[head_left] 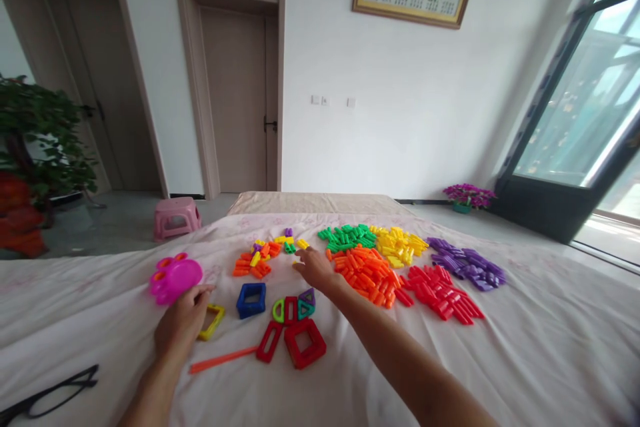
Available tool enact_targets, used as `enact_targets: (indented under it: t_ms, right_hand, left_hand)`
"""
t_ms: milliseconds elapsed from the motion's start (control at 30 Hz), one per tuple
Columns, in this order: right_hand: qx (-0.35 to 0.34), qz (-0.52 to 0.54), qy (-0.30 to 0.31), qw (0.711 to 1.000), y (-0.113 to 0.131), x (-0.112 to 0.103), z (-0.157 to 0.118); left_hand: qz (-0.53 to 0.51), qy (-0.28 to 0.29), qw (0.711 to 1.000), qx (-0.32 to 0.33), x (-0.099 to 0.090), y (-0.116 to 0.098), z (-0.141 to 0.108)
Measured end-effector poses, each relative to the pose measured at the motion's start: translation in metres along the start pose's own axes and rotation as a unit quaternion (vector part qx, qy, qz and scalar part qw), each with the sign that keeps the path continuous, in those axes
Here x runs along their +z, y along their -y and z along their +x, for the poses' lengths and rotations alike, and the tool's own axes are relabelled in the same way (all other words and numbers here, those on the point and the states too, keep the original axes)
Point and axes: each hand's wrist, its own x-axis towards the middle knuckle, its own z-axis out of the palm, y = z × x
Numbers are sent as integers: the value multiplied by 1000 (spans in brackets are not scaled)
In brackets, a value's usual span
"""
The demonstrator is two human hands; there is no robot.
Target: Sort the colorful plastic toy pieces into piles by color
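My left hand [187,315] rests low on the cloth, its fingers curled together; anything inside them is hidden. Just beyond it lies a magenta paw-shaped tray [183,278], and a yellow magnetic frame tile [213,321] shows beside the wrist. My right hand [316,269] reaches forward with fingers apart, over a few loose plastic tubes near a yellow tube [302,244] and green tubes [290,248]. To its left is a mixed heap of orange, yellow and purple tubes [255,261]. Right of the hand spreads a pile of orange tubes [367,277].
Sorted piles of green [347,236], yellow [399,245], purple [467,263] and red tubes [443,293] lie right. Blue tiles [251,300], red square tiles [305,343] and an orange strip [223,360] lie nearer. Black glasses [55,392] sit front left. A pink stool [177,217] stands beyond.
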Motion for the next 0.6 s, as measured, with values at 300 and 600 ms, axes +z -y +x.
enact_targets:
  t_ms: [300, 600]
  right_hand:
    - [-21, -33, 5, 999, 0, 12, -5]
    - [9, 58, -179, 982, -64, -52, -35]
  left_hand:
    - [5, 12, 1000, -12, 0, 1, 1]
    - [3, 7, 1000, 1, 3, 5, 4]
